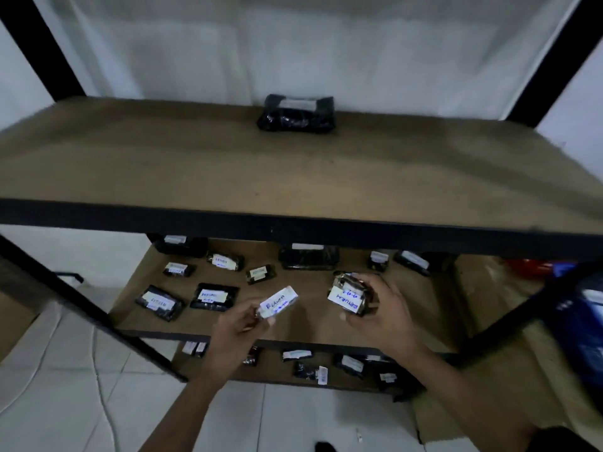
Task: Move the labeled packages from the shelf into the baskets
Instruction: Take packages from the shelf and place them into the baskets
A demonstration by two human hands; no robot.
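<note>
Head camera, lower centre of frame: over the brown middle shelf board [293, 282], the left hand [236, 327] pinches a small black white-labelled package [278, 302], while the right hand [380, 308] grips a bundle of black labelled packages [350, 296]; more labelled packages [213, 296] lie at left.

My left hand [239, 321] covered the near end of the small package [279, 301], and its blue writing was too blurry to read. My right hand [380, 313] hid the back of the bigger package [349, 296]. The top shelf [163, 164] hid the far edge of the middle shelf [293, 321]. The blue thing [587, 321] was cut off by the right edge.
</note>
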